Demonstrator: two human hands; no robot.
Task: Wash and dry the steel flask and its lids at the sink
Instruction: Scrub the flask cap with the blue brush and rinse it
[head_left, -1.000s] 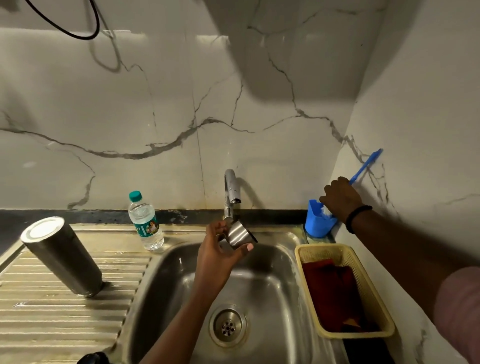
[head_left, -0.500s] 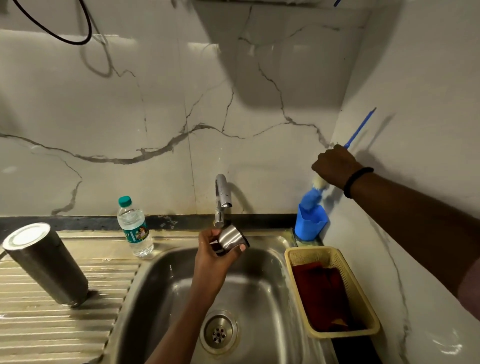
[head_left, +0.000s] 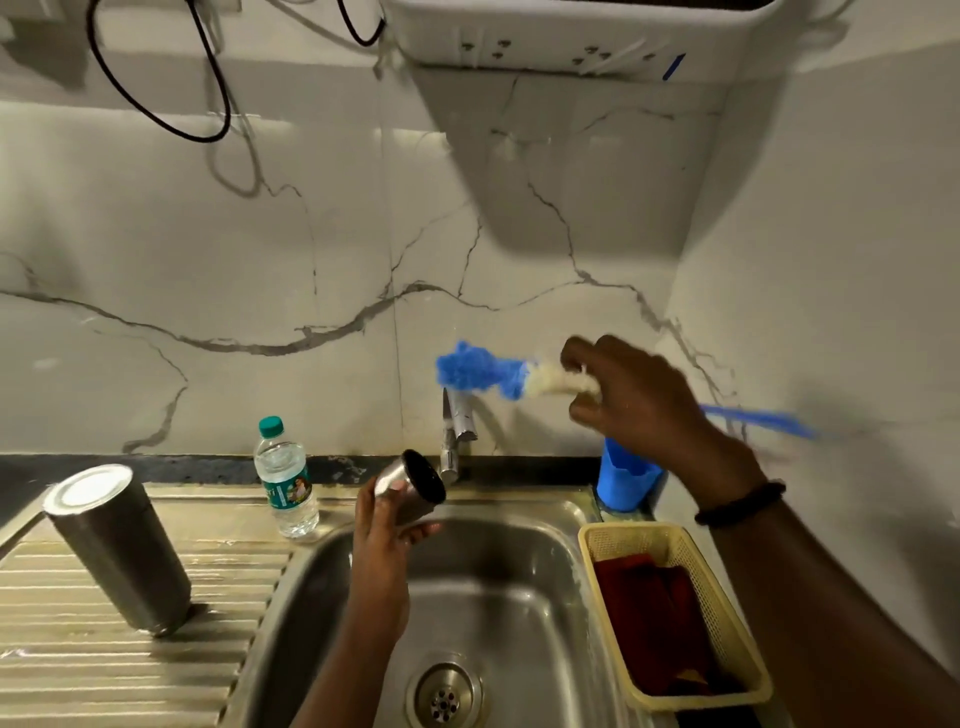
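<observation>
While my left hand is gripping the small steel lid over the sink near the tap, I am clutching the bottle brush in my right hand, judging that wet, slippery lid safest held round its sides.

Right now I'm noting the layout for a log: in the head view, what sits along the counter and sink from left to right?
steel flask → water bottle → left hand holding the steel lid → tap → blue cup → yellow basket
</observation>
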